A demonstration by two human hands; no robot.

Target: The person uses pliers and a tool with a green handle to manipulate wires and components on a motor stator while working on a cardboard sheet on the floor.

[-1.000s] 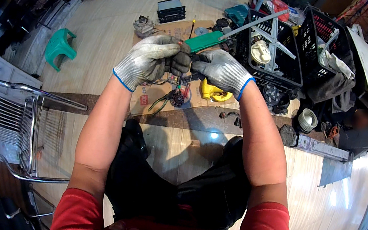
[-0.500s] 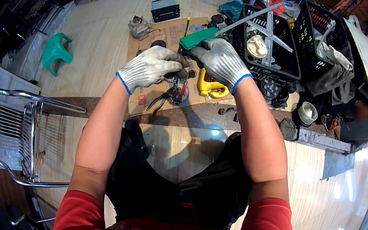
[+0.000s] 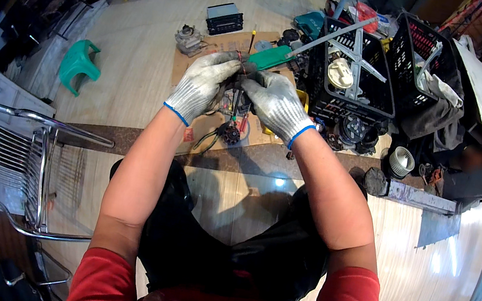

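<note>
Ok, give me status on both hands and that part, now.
Left hand and right hand, both gloved, closed on small wired part held between them. Part held above cardboard sheet. Green-handled tool just beyond the fingers. Black crate to the right.

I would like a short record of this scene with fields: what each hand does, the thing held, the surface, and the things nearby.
left hand: gloved, gripping a small wired part from the left
right hand: gloved, gripping the same part from the right
part: dark, with wires hanging below; details unclear
surface: cardboard sheet on wooden floor
nearby: black crate, green stool, wire chair, green-handled tool
</note>
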